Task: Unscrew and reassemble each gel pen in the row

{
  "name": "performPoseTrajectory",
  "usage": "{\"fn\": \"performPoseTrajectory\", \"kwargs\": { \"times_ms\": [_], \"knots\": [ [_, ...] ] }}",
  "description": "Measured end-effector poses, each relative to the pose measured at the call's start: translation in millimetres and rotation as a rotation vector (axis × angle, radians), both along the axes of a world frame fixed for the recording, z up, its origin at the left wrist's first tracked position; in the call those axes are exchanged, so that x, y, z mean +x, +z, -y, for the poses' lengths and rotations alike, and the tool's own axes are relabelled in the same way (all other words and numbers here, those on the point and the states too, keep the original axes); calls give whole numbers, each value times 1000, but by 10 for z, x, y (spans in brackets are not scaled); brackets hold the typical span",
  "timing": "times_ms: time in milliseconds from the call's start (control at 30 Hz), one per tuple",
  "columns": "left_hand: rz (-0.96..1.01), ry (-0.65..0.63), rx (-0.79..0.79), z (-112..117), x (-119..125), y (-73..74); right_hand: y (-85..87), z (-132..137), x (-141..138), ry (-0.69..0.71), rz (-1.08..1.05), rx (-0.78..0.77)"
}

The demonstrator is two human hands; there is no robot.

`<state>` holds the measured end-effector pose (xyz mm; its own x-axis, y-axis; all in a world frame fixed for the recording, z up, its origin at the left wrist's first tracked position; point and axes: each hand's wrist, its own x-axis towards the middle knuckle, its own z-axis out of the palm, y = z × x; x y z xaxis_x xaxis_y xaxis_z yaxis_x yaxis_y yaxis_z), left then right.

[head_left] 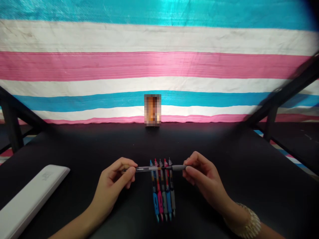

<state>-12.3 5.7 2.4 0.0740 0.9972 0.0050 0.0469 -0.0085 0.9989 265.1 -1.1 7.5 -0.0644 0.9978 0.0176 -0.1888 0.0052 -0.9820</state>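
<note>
Between my two hands a pen (147, 169) with a clear barrel and a grey grip is held level. My left hand (117, 181) pinches its left end, the fingers closed around it. At the grey-grip end, my right hand (203, 176) pinches the pen between thumb and fingertips; a beaded bracelet circles that wrist. Below and behind the held pen, several click pens (160, 202) lie side by side on the black table, with blue, pink and grey grips. The held pen crosses in front of their upper parts.
A long white box-like object (35, 199) lies on the black table (99, 139) at the left. At the back edge stands a small upright picture (152, 111), pixelated. Black frame bars (281, 89) slant at both sides, before a striped sheet (99, 66).
</note>
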Motion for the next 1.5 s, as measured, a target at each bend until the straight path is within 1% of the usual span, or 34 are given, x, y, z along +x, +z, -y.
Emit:
{"fn": "performPoseTrajectory", "kwargs": {
  "times_ms": [67, 133, 300, 367, 433, 533, 567, 633, 733, 833, 1000, 1167, 1300, 1367, 1500],
  "knots": [
    [-37, -35, 4, 14, 12, 3, 10, 25, -26, 64, 82, 34],
    [-58, -61, 5, 22, 22, 4, 2, 40, -48, 92, 147, 72],
    [-74, -93, 13, 31, 35, 19, -60, 38, -49, 66, 294, 160],
    [-74, -108, 10, 38, 40, 34, -58, 35, -33, 52, 376, 202],
    [-71, -118, 6, 46, 43, 46, -34, 32, -18, 55, 484, 282],
    [-64, -113, 2, 51, 40, 41, 3, 33, -13, 109, 628, 429],
    [-60, -104, -2, 49, 37, 33, 4, 35, -18, 129, 645, 453],
    [-40, -76, -11, 38, 30, 10, -14, 39, -37, 145, 646, 451],
    [-1, -47, -32, 15, 26, -23, -61, 36, -63, 94, 653, 444],
    [16, -56, -48, 7, 31, -34, -60, 21, -55, 68, 689, 487],
    [11, -62, -44, 15, 33, -40, -16, 23, -18, 145, 739, 537],
    [20, -55, -48, 14, 25, -51, -91, 34, -20, 61, 776, 563],
    [20, -54, -51, 19, 33, -44, -49, 11, -13, 132, 789, 603],
    [20, -46, -53, 21, 36, -39, -32, 6, -7, 156, 787, 592],
    [24, -42, -51, 19, 39, -27, -59, 10, -9, 103, 819, 575]
  ]
}}
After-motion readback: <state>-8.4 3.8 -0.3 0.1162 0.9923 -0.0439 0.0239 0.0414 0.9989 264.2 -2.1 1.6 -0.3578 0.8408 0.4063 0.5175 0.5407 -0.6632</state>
